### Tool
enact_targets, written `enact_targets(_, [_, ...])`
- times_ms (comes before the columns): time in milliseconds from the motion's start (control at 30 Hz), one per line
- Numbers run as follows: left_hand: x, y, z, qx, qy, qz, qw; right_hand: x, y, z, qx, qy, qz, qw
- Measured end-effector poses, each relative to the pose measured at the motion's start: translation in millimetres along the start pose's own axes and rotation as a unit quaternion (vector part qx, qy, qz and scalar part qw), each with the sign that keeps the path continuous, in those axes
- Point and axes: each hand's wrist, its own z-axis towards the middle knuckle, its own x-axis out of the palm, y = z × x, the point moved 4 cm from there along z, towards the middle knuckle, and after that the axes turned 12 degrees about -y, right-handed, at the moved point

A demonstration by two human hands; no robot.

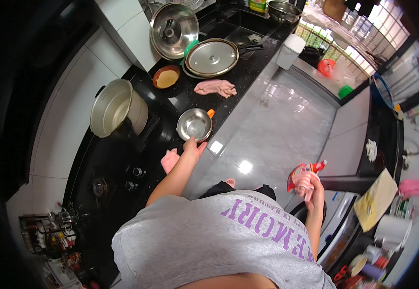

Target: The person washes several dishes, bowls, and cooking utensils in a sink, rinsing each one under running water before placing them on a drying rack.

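Observation:
My left hand (194, 147) grips the near rim of a stainless steel bowl (194, 124) on the black countertop, close to its front edge. An orange piece (211, 113) shows at the bowl's far right side. Beside my left forearm lies a pink cloth (170, 160), partly hidden by the arm. Out over the floor at the right, my right hand (314, 191) is closed on a red plastic packet (303, 169) with printing and a pink-and-white striped cloth (302, 183), bunched together. The packet's contents cannot be seen.
A deep metal pot (117, 108) stands on the left. Farther back are a brown bowl (166, 76), a crumpled pink cloth (215, 87), an oval pan lid (213, 57) and a leaning steel lid (174, 30). A white bin (290, 51) stands past the counter.

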Motion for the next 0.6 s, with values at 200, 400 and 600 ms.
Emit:
enact_targets(200, [41.4,-14.3,-13.8,0.14,-0.002,-0.019,0.99,-77.3,50.5,162.7,0.056,-0.104,-0.058,0.991])
enact_targets(400, [154.9,-25.1,-142.9,0.133,0.111,-0.078,0.982,22.4,177.7,309.8,0.0,0.086,-0.148,0.985])
enact_targets(600, [287.0,31.3,-181.9,0.062,0.207,-0.058,0.975,131.8,240.8,418.5,-0.003,0.133,-0.242,0.961])
